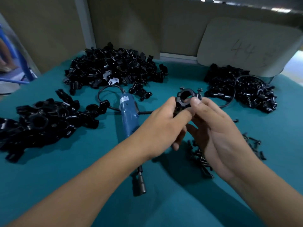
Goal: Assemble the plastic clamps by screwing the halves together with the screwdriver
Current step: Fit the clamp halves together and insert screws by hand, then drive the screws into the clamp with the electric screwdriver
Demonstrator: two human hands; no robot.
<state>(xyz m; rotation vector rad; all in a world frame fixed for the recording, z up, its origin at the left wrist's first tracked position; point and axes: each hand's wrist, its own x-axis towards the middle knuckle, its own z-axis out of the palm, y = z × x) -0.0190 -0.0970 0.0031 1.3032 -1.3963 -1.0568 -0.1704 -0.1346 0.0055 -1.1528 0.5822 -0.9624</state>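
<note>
A teal-covered table (49, 185) stands against tan wall panels (131, 22) (dimly lit), with a pale card (246, 46) leaning behind.

My left forearm (91, 182) covering the screwdriver's (129, 115) middle, my right hand (218, 133) hiding part of the screw pile (201, 159), clamp's (186, 99) lower half lost behind my fingers, left parts heap (41, 122) cut off by the edge, scrawl on the card (249, 46) unreadable

Both the left hand (161, 126) and right hand (218, 128) hold a clamp (186, 99) above the counter (82, 161), with the screwdriver (128, 115) lying left of them, screws (200, 158) beneath the right hand, and heaps of clamp parts (111, 66) beyond.
</note>
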